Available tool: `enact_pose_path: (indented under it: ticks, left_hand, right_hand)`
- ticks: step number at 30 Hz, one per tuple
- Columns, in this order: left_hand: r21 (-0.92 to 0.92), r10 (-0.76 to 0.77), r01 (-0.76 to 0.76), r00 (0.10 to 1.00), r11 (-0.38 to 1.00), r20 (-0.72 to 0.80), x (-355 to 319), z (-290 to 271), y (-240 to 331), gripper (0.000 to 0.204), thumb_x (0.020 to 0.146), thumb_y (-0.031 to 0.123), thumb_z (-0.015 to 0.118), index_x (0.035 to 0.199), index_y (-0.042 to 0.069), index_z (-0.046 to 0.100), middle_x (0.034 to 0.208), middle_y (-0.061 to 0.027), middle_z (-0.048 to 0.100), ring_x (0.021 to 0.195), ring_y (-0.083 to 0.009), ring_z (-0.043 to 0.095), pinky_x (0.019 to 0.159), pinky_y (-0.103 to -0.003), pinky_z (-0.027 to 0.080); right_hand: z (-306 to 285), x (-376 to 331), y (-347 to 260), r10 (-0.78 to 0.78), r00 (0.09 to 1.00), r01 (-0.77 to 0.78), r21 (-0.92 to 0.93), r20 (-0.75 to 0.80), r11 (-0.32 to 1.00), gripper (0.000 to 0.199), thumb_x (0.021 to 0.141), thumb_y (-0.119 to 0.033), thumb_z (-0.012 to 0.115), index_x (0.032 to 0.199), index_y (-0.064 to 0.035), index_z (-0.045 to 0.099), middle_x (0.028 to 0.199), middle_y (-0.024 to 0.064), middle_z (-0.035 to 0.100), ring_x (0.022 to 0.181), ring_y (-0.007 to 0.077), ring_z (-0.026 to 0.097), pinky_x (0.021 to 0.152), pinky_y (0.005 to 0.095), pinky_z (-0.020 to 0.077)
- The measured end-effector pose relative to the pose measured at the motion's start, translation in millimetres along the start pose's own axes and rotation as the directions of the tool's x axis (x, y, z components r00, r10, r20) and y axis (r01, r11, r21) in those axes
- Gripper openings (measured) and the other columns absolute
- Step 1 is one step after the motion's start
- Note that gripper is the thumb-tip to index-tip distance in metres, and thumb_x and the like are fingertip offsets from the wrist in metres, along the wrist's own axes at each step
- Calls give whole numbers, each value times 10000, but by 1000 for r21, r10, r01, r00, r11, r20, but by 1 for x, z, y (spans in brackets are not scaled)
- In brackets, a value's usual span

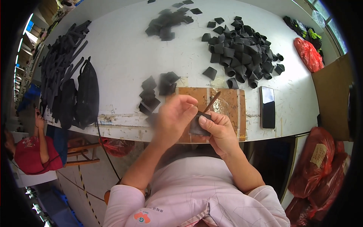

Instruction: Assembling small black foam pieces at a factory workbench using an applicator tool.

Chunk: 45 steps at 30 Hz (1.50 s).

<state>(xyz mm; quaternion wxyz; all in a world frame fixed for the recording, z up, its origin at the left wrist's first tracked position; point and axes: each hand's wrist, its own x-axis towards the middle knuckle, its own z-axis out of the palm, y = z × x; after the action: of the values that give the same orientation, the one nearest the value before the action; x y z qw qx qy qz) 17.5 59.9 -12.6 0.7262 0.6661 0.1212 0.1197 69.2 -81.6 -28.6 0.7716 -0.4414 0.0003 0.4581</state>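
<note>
Centre frame, the left hand [174, 115] and right hand [219, 130] both pinch one black fabric piece [197, 125] closed-fingered with a brown stick [211, 101], a big folded pile [244, 53] upper right looking done, flat pieces [150, 96] left waiting.

Bright even daylight on the white table [124, 56], glare on the phone [268, 106] screen, left hand [174, 115] motion-blurred, heavy fisheye bending with black vignette at corners, floor under table dim, soft shadows.

Phone [268, 107] right of board [230, 104], on table [121, 56]
</note>
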Motion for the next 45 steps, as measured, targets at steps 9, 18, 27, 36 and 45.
enact_pose_path:
  ticks: [9, 18, 27, 36, 45]
  left_hand:
    - [-379, -117, 83, 991, 922, -68, -44, 37, -14, 148, 779, -1, 576, 907, -48, 517, 780, -90, 592, 648, -170, 612, 627, -265, 519]
    - [140, 24, -3, 989, 990, -146, -46, 33, -20, 52, 782, 15, 602, 802, -13, 562, 681, 4, 560, 599, -36, 505, 532, -163, 407]
    - [513, 479, -305, 842, 803, -248, -39, 45, -30, 68, 757, -52, 570, 795, 1, 551, 654, -21, 575, 475, -54, 507, 415, -186, 394]
    - [-320, -118, 86, 990, 943, -81, -31, 28, -7, 161, 729, -79, 515, 870, -4, 500, 760, -41, 542, 486, -7, 403, 408, -154, 309]
    - [-764, 4, 140, 983, 630, 183, -4, 21, 39, 208, 755, -33, 479, 955, 11, 515, 766, -87, 587, 358, -18, 300, 319, -175, 242]
  right_hand:
    - [-11, -16, 11, 32, 999, -33, 445, 11, 895, 114, 856, -161, 541, 887, -58, 578, 803, 28, 594, 683, 109, 525, 642, 252, 431]
    - [-12, -22, 8, -853, 519, 323, -938, 63, 127, 217, 707, -86, 667, 865, 13, 558, 725, 88, 531, 608, 184, 525, 531, 274, 427]
    - [-6, -12, 16, -751, 521, 446, -879, 407, -168, 141, 664, 19, 611, 793, -17, 568, 728, 92, 518, 603, 244, 537, 504, 320, 445]
    - [-17, -15, -6, -48, 995, 30, 196, 89, 980, 38, 757, -46, 631, 773, -23, 606, 783, 16, 612, 694, 91, 565, 661, 241, 464]
    - [24, -21, -71, -308, 924, 371, -338, 226, 865, 253, 885, -245, 514, 742, -40, 553, 659, -46, 471, 603, 20, 391, 504, 187, 311]
